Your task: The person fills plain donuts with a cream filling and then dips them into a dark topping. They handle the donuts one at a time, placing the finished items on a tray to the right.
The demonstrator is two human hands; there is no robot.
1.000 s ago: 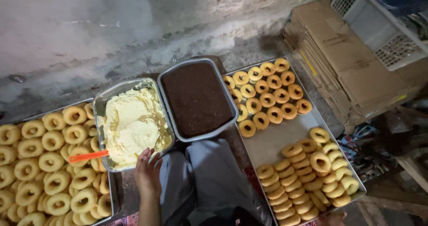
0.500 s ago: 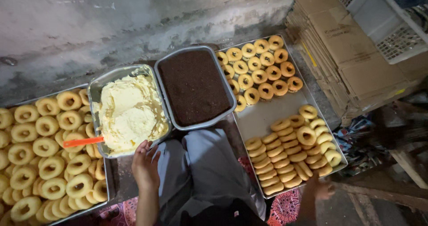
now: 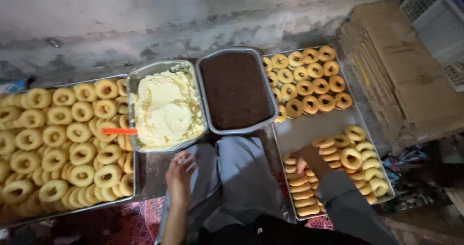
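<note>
With the brown-filling pan as the landmark, the biggest thing is the left tray, well to the left of the pan and packed edge to edge with plain ring pastries. The right tray touches the pan's right side: a block of darker-centred rings fills its far end just beside the pan, a bare strip lies below them, and two rows of stacked rings sit toward its near end. The cream pan sits against the brown pan's left wall, an orange-handled tool poking from its left rim. Judging by this, most rings on the left remain unworked, with a smaller share done. The right hand, below and right of the pan, rests curled on the nearer row; whether it grips one I cannot tell. The left hand, below the cream pan, hangs loosely open and empty
</note>
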